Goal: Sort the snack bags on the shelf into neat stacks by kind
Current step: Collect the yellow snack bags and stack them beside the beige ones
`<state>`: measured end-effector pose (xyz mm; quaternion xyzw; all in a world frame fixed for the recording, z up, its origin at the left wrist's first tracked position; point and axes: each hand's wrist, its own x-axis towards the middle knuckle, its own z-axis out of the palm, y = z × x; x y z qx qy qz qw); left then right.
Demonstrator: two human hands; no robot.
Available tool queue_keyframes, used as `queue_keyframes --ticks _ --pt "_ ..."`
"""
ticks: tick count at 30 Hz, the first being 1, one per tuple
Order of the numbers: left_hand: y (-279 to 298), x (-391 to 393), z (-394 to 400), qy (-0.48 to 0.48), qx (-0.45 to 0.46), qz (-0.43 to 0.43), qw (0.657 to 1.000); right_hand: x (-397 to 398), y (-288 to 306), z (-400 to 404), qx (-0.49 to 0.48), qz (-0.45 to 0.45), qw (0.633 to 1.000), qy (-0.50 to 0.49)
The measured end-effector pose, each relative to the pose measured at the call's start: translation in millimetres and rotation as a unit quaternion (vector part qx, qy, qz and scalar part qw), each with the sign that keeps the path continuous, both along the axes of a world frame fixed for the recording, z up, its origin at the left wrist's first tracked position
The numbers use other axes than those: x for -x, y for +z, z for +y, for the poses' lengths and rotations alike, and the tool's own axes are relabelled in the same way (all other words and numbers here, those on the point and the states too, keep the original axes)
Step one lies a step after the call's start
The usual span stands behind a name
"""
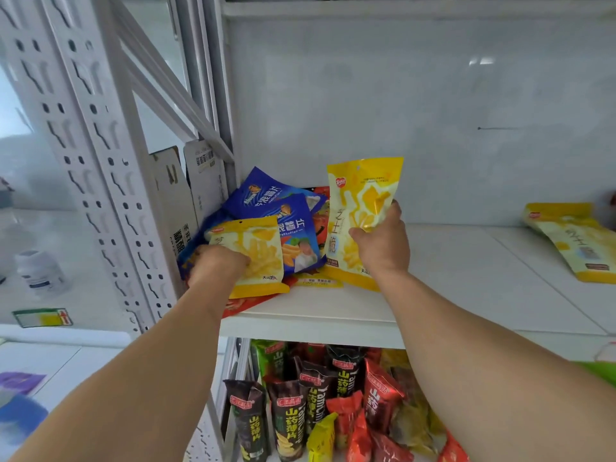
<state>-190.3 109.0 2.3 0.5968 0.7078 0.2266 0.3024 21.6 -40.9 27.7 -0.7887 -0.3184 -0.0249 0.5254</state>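
A mixed heap of snack bags lies at the left end of the white shelf (433, 295): two blue bags (266, 198), red bags (248, 303) underneath, and yellow ones. My left hand (216, 265) grips a yellow bag (258, 255) lying on top of the heap at its front. My right hand (381, 243) holds another yellow bag (361, 201) upright, lifted off the heap's right side. A third yellow bag (573, 241) lies flat alone at the shelf's far right.
A white perforated upright (110, 181) stands left of the heap, with cardboard boxes (186, 195) behind it. The lower shelf holds several upright dark, red and green yam-chip bags (316, 401). A white bottle (40, 271) stands on a surface at left.
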Motion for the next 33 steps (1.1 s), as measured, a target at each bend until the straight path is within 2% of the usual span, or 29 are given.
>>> queue_keyframes --ticks 5,9,12,16,19,24,29,33 --pt "18.6 -12.4 -39.1 -0.052 -0.043 -0.160 0.985 -12.1 -9.0 -10.7 -0.045 0.045 0.998 0.004" --pt "10.0 -30.4 -84.8 -0.117 -0.047 -0.313 0.941 -34.9 -16.4 -39.7 -0.076 0.084 0.994 -0.003" --pt "1.3 -48.7 -117.0 -0.171 -0.004 -0.380 0.909 -60.4 -25.1 -67.7 -0.082 0.101 0.991 -0.001" --pt "-12.4 -79.2 -147.0 -0.223 0.051 -0.409 0.883 -105.3 -33.3 -114.2 -0.097 0.121 0.988 -0.003" --pt "-22.6 -112.1 -175.5 -0.249 0.069 -0.419 0.870 -145.3 -39.4 -155.8 -0.105 0.131 0.986 0.001" --pt "-29.2 -182.2 -234.0 -0.337 0.100 -0.434 0.830 -219.3 -46.6 -217.4 -0.105 0.164 0.981 0.023" --pt "-26.2 -250.5 -287.4 -0.352 0.098 -0.438 0.821 -290.9 -43.6 -268.7 -0.091 0.205 0.972 0.063" --pt "-23.3 -295.5 -317.8 -0.328 0.085 -0.467 0.817 -340.6 -42.7 -297.5 -0.081 0.215 0.970 0.073"
